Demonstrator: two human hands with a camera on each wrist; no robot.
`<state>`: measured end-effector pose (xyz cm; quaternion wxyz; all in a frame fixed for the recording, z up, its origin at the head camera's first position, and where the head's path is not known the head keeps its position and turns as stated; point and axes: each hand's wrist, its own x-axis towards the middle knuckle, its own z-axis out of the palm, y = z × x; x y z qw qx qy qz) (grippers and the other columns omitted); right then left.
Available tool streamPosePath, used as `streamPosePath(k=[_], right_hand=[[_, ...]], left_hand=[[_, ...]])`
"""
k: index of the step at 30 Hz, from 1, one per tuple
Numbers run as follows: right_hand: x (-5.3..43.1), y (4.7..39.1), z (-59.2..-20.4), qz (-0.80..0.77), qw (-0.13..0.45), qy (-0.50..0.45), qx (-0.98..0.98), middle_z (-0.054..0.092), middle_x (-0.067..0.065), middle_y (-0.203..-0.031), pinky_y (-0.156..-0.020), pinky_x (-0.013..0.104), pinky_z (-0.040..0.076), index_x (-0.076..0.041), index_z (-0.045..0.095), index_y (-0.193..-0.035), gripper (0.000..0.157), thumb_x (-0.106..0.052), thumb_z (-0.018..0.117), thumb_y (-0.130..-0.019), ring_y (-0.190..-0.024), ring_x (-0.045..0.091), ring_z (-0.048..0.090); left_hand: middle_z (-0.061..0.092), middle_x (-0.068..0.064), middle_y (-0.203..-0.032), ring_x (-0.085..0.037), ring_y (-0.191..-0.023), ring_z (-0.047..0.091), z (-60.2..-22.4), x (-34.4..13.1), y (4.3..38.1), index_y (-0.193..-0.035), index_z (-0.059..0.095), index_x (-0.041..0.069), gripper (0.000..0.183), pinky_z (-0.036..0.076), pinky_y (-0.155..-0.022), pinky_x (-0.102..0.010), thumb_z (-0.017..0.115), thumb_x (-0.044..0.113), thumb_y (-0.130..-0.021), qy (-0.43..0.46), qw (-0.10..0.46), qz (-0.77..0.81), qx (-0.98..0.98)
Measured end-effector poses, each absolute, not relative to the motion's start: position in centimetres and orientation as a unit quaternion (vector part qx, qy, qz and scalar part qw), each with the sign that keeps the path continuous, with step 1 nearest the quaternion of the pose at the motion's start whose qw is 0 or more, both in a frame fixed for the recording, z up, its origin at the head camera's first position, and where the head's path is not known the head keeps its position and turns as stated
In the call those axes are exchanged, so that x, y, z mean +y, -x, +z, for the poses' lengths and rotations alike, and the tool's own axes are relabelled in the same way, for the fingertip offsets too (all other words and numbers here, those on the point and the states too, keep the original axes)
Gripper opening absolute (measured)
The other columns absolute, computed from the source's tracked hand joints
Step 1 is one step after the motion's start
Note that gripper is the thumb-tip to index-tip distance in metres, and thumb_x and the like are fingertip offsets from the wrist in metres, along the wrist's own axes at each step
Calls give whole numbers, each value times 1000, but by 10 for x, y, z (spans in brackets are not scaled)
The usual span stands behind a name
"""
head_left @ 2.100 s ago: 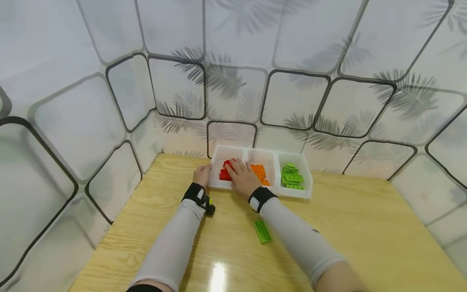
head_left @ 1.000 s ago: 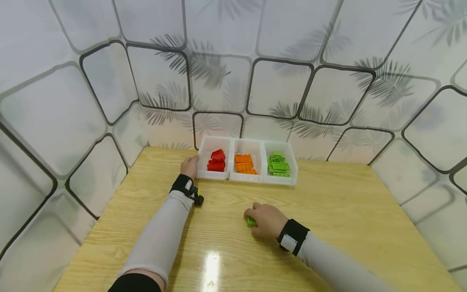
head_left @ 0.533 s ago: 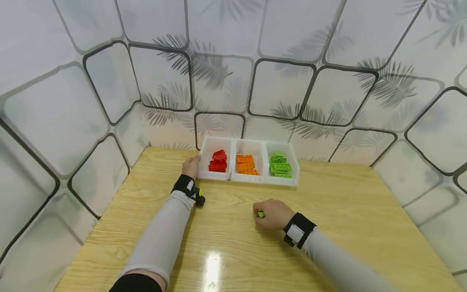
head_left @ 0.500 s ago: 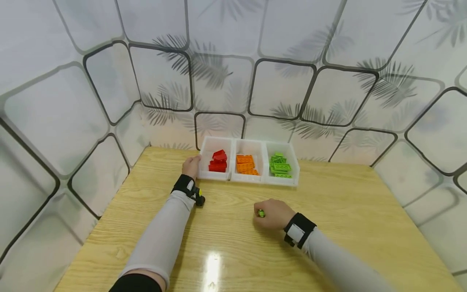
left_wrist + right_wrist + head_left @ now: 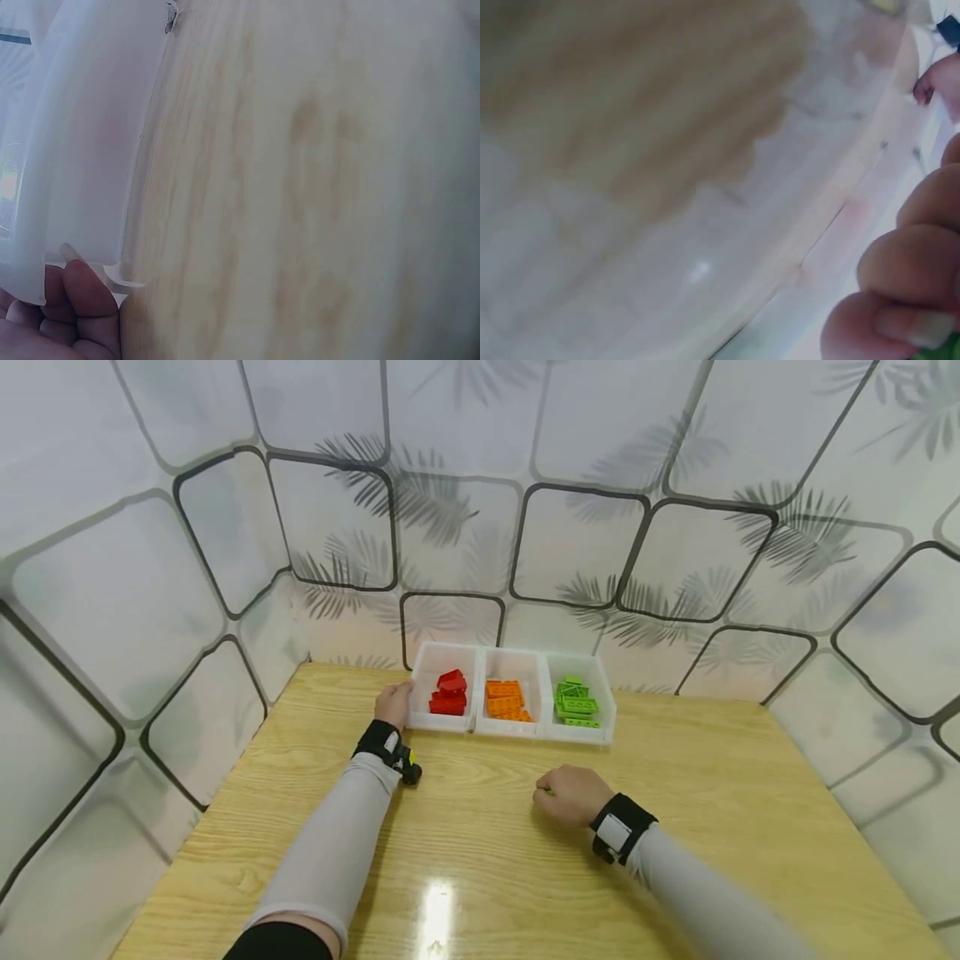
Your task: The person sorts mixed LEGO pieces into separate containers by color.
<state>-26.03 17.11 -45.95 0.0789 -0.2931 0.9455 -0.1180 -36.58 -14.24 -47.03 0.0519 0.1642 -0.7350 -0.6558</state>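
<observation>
In the head view my left hand (image 5: 393, 704) grips the left end of a white tray (image 5: 542, 732) with three compartments. The left wrist view has curled fingers (image 5: 91, 296) under the tray's lower corner. Out over the table, my right hand (image 5: 573, 796) is curled round a green building brick (image 5: 550, 791), and just a sliver of it shows. A bit of its studded surface also peeks out below the thumb in the right wrist view. Red bricks (image 5: 448, 702) lie in the left compartment, orange bricks (image 5: 505, 700) in the middle one and green bricks (image 5: 576, 702) in the right one.
The tray stands at the back of a wooden table (image 5: 480, 835), close to a patterned cloth wall (image 5: 465, 552). More of this cloth encloses the left and right sides. A bright light reflection lies on the table near the front.
My right hand has left the red compartment, taken the green brick off the table and curled round it. Lately it has drifted slightly right. My left hand has stayed on the tray.
</observation>
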Motion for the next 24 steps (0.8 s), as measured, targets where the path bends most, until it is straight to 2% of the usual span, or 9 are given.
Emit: streamPosePath(k=[8, 15, 20, 24], right_hand=[[187, 284, -460, -150, 27, 282, 947, 25, -9, -55, -50, 25, 22, -20, 39, -58, 39, -18, 52, -95, -49, 7, 27], [192, 303, -458, -170, -64, 264, 947, 23, -11, -52, -48, 24, 20, -20, 38, -57, 38, -16, 55, -91, -46, 7, 24], [194, 320, -451, -165, -114, 230, 952, 23, -9, -51, -49, 26, 22, -19, 39, -59, 36, -19, 51, -93, -46, 10, 25], [195, 338, -442, -163, -129, 200, 958, 23, -7, -50, -49, 28, 21, -19, 38, -58, 38, -21, 46, -95, -47, 12, 23]], left_hand=[[55, -18, -113, -27, -96, 48, -472, -142, 365, -117, 56, -5, 47, 38, -85, -36, 47, 38, -100, -167, 51, -654, -736], [55, -19, -115, -28, -98, 49, -469, -142, 362, -119, 56, -5, 47, 38, -88, -38, 47, 37, -100, -161, 47, -662, -730], [55, -21, -121, -30, -103, 50, -469, -143, 362, -123, 55, -5, 50, 39, -94, -41, 46, 38, -100, -158, 46, -662, -731], [55, -19, -117, -28, -100, 49, -470, -143, 362, -120, 55, -4, 49, 38, -90, -39, 47, 39, -100, -162, 44, -665, -728]])
